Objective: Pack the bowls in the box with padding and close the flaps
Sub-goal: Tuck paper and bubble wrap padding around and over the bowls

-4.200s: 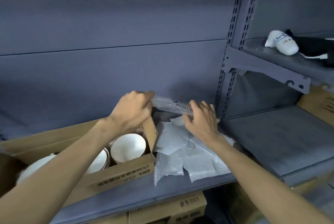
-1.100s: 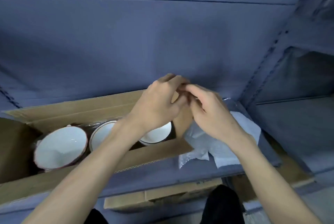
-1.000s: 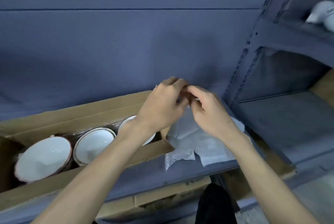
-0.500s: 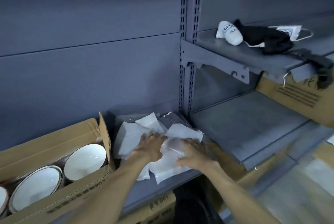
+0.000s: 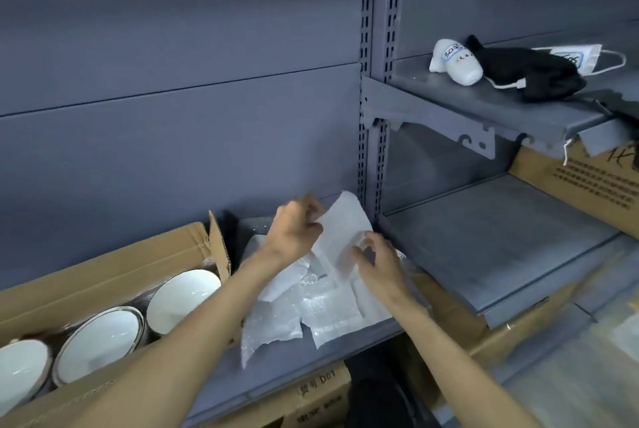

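From the head view, I have both hands on the padding: my left hand (image 5: 294, 230) pinches the upper edge of a white foam sheet (image 5: 340, 230) and lifts it off the pile of padding (image 5: 311, 310), while my right hand (image 5: 377, 261) holds the same sheet lower down, fingers curled onto it. The hands are close together but not touching. The pile lies on the grey shelf (image 5: 276, 375), just right of the open cardboard box (image 5: 103, 268). Three white bowls (image 5: 183, 296) stand in a row inside the box, their tops bare, and the box flap (image 5: 219, 247) beside the pile stands upright.

My worry is the thin sheets clinging together, so that I pull up two at once or drag the pile toward the shelf edge, where it already overhangs a little. The upright flap also stands between the sheet and the bowls; I could snag the foam on it when carrying it across. Bare bowl rims sitting close could knock if I jolt the box.
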Demonstrator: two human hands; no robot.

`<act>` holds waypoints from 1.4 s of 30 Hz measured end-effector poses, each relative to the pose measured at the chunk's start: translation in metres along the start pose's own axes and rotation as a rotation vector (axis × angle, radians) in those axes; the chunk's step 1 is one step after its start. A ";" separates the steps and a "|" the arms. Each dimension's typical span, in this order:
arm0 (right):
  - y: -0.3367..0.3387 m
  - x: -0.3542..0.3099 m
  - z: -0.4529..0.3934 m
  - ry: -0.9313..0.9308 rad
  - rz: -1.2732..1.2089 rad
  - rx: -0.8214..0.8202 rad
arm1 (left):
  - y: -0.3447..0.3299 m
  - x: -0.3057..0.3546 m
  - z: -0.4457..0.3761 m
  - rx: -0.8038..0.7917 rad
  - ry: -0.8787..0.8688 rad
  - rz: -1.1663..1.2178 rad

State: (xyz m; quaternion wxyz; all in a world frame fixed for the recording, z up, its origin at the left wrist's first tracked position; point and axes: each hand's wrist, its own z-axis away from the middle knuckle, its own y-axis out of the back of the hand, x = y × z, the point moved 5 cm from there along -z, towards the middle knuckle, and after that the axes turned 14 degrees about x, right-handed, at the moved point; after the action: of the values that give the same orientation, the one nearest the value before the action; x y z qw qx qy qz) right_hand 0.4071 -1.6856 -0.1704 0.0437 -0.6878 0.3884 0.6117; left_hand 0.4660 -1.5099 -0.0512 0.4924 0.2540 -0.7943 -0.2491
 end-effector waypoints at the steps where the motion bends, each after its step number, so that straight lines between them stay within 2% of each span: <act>1: -0.005 -0.008 -0.002 -0.055 -0.088 0.007 | 0.018 0.007 -0.003 0.025 -0.033 0.028; 3: -0.018 -0.031 -0.004 -0.160 -0.267 -0.021 | 0.060 0.014 -0.009 0.097 -0.051 0.086; 6: -0.040 -0.074 0.003 -0.295 -0.466 -0.141 | 0.122 -0.004 -0.010 0.193 0.061 0.250; 9: -0.064 -0.122 0.014 -0.234 -0.517 -0.211 | 0.175 -0.041 0.001 0.280 0.186 0.387; 12: -0.092 -0.175 0.032 -0.123 -0.570 -0.262 | 0.228 -0.088 0.017 0.422 0.253 0.363; 16: -0.143 -0.227 0.077 -0.011 -0.399 -0.489 | 0.292 -0.165 0.051 0.521 0.380 0.287; 20: -0.168 -0.269 0.104 0.463 0.190 -0.318 | 0.334 -0.231 0.091 0.605 0.498 0.270; 22: -0.185 -0.286 0.120 0.554 0.180 -0.315 | 0.344 -0.254 0.105 0.643 0.545 0.274; 25: -0.226 -0.289 0.146 0.286 -0.162 -0.615 | 0.356 -0.277 0.119 0.677 0.573 0.140; 26: -0.238 -0.288 0.154 0.214 -0.227 -0.691 | 0.362 -0.285 0.125 0.694 0.573 0.069; 28: -0.260 -0.282 0.165 0.203 -0.216 -0.757 | 0.376 -0.299 0.140 0.765 0.591 0.037; 31: -0.288 -0.280 0.180 0.310 -0.079 -0.742 | 0.393 -0.315 0.156 0.866 0.617 0.094; 34: -0.306 -0.287 0.189 0.299 -0.148 -0.692 | 0.405 -0.316 0.160 0.926 0.560 0.146; 40: -0.314 -0.304 0.201 0.789 0.157 -0.365 | 0.423 -0.294 0.155 1.007 0.359 0.113; 42: -0.322 -0.303 0.206 0.819 0.272 -0.364 | 0.423 -0.294 0.156 0.996 0.345 0.107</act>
State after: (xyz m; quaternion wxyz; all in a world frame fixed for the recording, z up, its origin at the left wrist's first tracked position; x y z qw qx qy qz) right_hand 0.4455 -1.2062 -0.0899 -0.3150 -0.8120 0.3466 0.3484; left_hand 0.3708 -0.9811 -0.0317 0.4476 0.4535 -0.7357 0.2296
